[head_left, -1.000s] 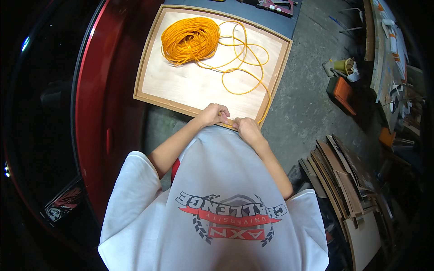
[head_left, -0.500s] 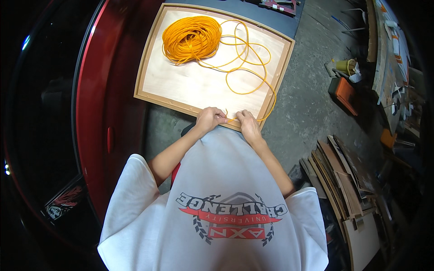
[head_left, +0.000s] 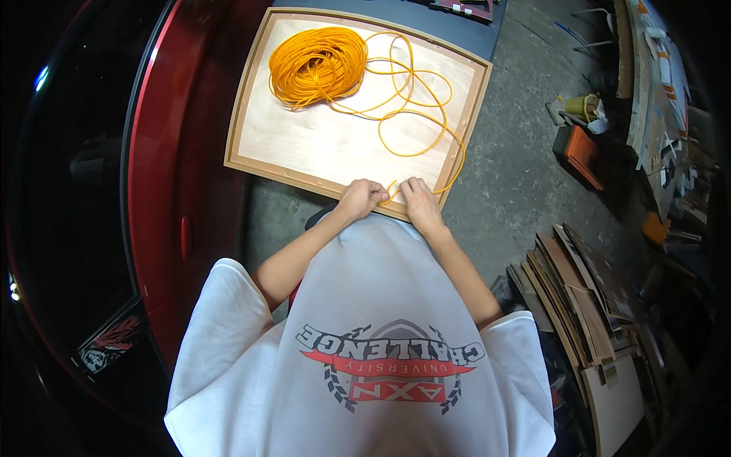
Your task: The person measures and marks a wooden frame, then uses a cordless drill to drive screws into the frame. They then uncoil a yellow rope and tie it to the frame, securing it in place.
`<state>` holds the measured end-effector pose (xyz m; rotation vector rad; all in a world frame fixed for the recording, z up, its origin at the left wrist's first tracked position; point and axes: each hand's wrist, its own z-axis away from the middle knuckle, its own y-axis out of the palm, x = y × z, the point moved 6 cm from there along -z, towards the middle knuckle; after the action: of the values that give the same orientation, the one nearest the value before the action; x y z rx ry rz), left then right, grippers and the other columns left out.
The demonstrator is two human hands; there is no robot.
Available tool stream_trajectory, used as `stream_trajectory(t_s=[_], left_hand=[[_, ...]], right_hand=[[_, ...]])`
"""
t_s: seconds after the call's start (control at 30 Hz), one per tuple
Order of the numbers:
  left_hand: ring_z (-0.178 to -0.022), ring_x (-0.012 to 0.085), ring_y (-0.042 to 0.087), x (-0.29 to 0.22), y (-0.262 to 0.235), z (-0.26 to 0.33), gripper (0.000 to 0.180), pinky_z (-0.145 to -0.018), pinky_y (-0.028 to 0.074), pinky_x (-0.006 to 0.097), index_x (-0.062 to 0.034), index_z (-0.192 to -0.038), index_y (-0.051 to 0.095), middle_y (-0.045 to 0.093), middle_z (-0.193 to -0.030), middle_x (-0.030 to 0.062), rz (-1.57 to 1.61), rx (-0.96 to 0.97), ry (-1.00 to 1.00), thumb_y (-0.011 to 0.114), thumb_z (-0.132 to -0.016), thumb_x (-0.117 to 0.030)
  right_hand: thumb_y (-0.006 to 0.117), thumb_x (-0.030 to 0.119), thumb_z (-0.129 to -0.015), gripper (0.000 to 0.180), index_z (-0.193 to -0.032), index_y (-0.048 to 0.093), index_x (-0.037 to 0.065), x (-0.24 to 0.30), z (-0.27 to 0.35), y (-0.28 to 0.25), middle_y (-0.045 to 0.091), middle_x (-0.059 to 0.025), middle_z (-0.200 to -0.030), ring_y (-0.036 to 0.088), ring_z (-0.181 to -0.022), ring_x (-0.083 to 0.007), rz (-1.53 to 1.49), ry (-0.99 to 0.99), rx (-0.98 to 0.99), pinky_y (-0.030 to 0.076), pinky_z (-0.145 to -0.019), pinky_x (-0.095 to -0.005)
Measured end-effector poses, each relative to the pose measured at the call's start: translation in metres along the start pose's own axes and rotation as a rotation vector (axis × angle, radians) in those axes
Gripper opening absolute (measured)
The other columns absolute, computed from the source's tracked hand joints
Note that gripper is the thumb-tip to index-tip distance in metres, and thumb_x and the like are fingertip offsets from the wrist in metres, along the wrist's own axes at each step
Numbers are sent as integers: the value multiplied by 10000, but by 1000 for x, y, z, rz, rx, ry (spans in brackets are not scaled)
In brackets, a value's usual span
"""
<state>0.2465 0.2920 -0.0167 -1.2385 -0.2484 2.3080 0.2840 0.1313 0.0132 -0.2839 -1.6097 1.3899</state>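
Left hand (head_left: 359,199) and right hand (head_left: 418,201) pinch the cord's (head_left: 396,133) free end at the board's (head_left: 304,145) near edge | orange coil (head_left: 316,67) on the board's far-left corner | red vehicle (head_left: 164,190) left of the board

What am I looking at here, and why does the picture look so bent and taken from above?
There is no machine: a person wears a wide fisheye camera on the head, looking down, so straight edges curve toward the rim. The white T-shirt at the bottom is the person's own, with both forearms reaching forward from it. Ahead lies a framed wooden board, pale in the middle with a darker border. On its far part sits a coil of orange cord, with loose loops trailing toward the near edge. The left hand and right hand meet at that near edge, each closing its grip on the end stretch of the cord between them. A red car body stands to the left, stacked wooden boards lie on the concrete floor to the right.
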Motion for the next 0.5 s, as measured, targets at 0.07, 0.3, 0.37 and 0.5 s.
stream_trajectory(t_s=[0.07,0.3,0.37,0.5], left_hand=[[-772,283,709,1,1,-1,221,-750,543,401,-76,-973,792,738,-810,152,16,3,-31,726,-917,-279],[-710,186,671,-4,2,0,232,-709,533,337,-27,-1006,776,736,-783,137,-88,-20,13,703,-938,-237],[-736,170,676,0,3,1,205,-726,537,327,-14,-1012,776,742,-798,136,-8,13,-31,715,-931,-192],[-763,147,677,6,8,1,153,-744,546,303,22,-1018,773,754,-822,121,305,107,-34,744,-900,-71]], right_hand=[[569,139,-897,157,-1041,600,84,12,-3,-3,593,-57,-1012,563,-977,-270,-87,-77,-4,474,-834,-394],[690,175,-894,118,-999,684,122,15,6,-18,624,-34,-910,570,-907,-262,-45,-222,119,451,-775,-400],[701,167,-894,76,-961,698,132,10,6,-15,625,-18,-895,572,-881,-254,-97,-155,51,448,-768,-397],[677,140,-889,93,-977,672,111,6,6,2,608,-51,-903,572,-853,-269,-114,-62,-25,467,-764,-416]])
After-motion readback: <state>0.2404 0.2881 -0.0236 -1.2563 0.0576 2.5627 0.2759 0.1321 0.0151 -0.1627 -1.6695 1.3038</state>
